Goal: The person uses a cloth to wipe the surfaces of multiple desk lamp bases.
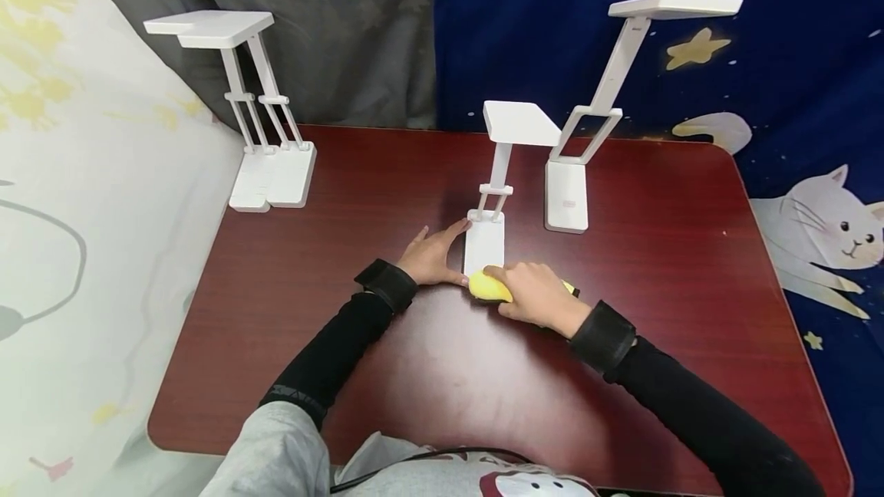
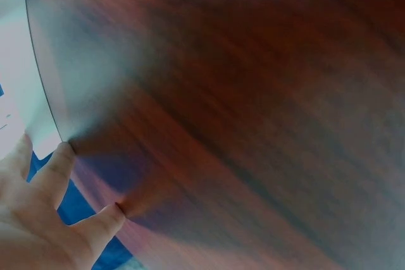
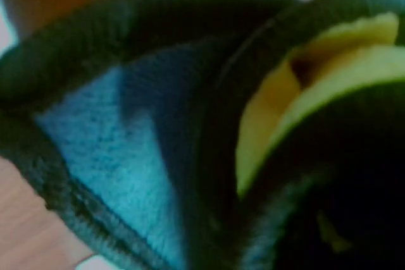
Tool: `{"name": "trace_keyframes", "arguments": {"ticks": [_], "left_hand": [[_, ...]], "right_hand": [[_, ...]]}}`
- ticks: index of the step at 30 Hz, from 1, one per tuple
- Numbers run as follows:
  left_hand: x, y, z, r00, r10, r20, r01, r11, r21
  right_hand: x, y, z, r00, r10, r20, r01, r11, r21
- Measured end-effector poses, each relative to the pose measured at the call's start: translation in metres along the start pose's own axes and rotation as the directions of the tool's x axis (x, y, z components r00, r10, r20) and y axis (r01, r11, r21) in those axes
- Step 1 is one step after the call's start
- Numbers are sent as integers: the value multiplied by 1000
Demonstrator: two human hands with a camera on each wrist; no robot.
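A white folding desk lamp stands mid-table, its flat head tilted above its base. My left hand is at the left side of that base, thumb by the front corner and a finger by the back one. In the left wrist view, the fingers are straight and spread against the white base and the tabletop. My right hand grips a bunched yellow cloth at the front end of the base. The right wrist view shows the cloth's dark edging and a blue face.
A taller white desk lamp stands just behind and right of the middle one. Two more white lamps sit side by side at the back left. Curtains hang behind the red-brown table.
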State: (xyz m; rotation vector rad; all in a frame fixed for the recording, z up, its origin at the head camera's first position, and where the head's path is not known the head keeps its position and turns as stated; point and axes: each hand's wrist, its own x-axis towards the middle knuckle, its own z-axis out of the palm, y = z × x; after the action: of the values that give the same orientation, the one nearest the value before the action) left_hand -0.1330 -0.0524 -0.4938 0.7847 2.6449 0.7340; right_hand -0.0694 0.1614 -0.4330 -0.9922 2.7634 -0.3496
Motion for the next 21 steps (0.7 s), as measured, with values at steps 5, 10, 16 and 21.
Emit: {"name": "trace_keyframes", "arguments": {"ticks": [5,10,16,21], "left_hand": [[0,-3,0,999,17,33,-17,1000,-7],[-1,-1,-3,999,17,48,-18,1000,8],[5,7,-3,995,28,-94,-17,993,118],[14,17,-5,997,22,-70,-11,987,160]], "right_hand": [[-13,25,-9,1000,-11,10,9,985,172],[-9,51,-24,951,293,-95,-269,941,207],[24,62,-29,866,497,-63,-488,865,115],[46,61,-20,846,533,-24,-532,846,30]]}}
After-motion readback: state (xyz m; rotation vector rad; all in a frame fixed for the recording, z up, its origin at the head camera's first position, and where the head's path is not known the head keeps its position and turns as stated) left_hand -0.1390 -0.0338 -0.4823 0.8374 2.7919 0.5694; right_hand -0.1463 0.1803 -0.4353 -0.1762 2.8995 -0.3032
